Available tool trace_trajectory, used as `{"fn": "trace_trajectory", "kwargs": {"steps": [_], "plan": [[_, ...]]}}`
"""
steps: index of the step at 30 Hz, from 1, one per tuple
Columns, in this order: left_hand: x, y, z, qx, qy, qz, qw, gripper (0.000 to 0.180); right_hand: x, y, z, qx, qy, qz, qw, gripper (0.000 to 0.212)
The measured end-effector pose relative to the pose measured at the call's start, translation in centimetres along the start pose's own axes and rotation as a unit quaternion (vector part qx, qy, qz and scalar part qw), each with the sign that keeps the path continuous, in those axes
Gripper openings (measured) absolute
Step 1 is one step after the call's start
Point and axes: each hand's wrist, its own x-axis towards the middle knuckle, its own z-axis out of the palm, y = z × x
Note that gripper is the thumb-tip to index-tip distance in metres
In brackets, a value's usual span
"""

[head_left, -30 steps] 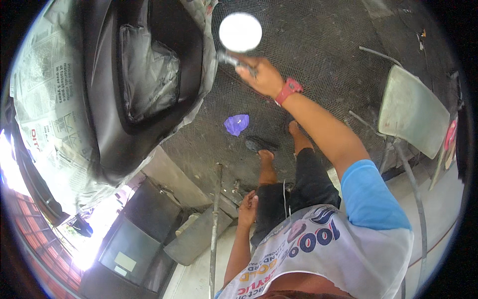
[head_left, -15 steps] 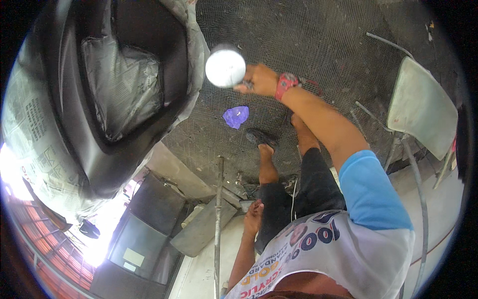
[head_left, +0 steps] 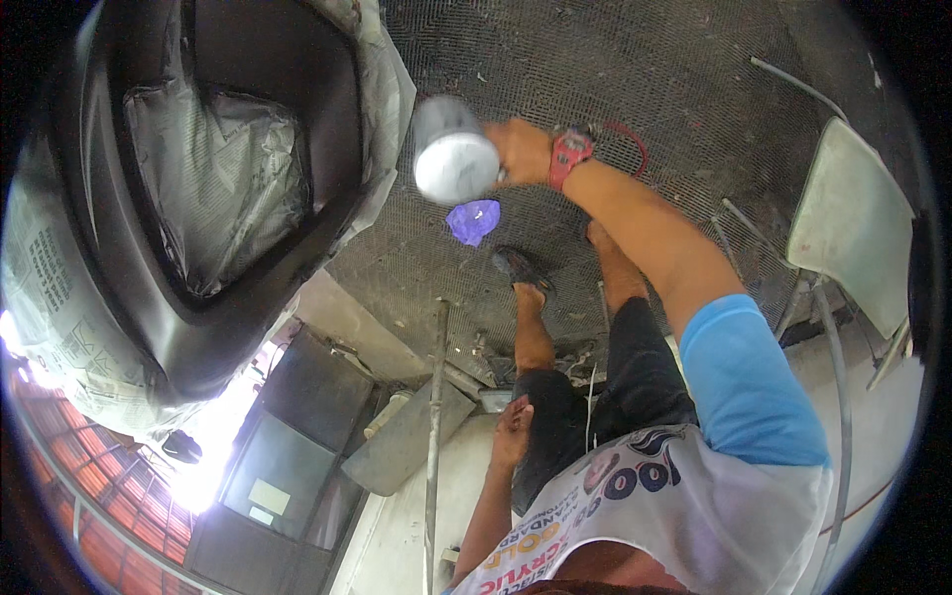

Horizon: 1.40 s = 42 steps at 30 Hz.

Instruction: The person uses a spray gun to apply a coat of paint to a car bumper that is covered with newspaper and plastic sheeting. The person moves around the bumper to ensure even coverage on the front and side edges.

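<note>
My right hand (head_left: 524,152) is closed on a spray gun whose silver cup with a pale round lid (head_left: 457,169) hides most of the gun. The cup is tilted and partly smeared by motion. Just left of it stands a large matt-black car bumper (head_left: 213,332), apart from the cup. Newspaper masking (head_left: 233,188) fills the bumper's recess, and more masking sheets wrap its outer edges. A thin red hose (head_left: 635,144) curves near my right wrist. Low beside my thigh hangs my left hand (head_left: 513,421), its fingers loosely curled with nothing visible in them.
A crumpled purple piece (head_left: 473,222) lies on the dark ribbed floor (head_left: 615,59) near my foot. An upright metal pole (head_left: 435,416) rises close to my left arm. At right are a pale panel (head_left: 851,233) and metal stand legs (head_left: 838,367). A grey cabinet (head_left: 273,476) stands lower left.
My right hand has tilted the spray gun, so the cup's side now shows, and the cup sits slightly lower. The bumper appears a little farther left in view. My left hand stays by my thigh.
</note>
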Motion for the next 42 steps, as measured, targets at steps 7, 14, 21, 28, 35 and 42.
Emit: {"fn": "trace_trajectory", "kwargs": {"steps": [7, 14, 21, 28, 35, 42], "plan": [[-0.3, 2.9, 0.2, 0.006, 0.015, -0.009, 1.0, 0.053, -1.5, -5.3, 5.5, 0.038, -0.123, -0.05, 0.99, 0.061], [-0.1, 1.1, 0.6, 0.011, 0.028, 0.034, 0.999, 0.05, 2.2, -5.0, -2.9, 0.04, -0.077, 0.127, 0.988, 0.056], [-1.1, 3.0, 0.7, 0.015, 0.041, 0.045, 0.998, 0.05, 9.0, -8.4, -15.7, 0.062, 0.239, 0.199, 0.948, 0.051], [-0.7, 3.2, 0.2, 0.01, 0.068, 0.082, 0.994, 0.051, 11.9, -16.7, -17.6, 0.185, 0.158, 0.251, 0.937, 0.052], [0.0, 5.8, -1.8, -0.043, 0.096, 0.087, 0.991, 0.047, 15.6, -18.7, -18.7, 0.167, 0.097, 0.236, 0.952, 0.055], [2.6, 6.2, -2.8, 0.017, 0.086, 0.083, 0.993, 0.05, 20.4, -17.6, -26.2, 0.021, 0.173, 0.252, 0.952, 0.053]]}}
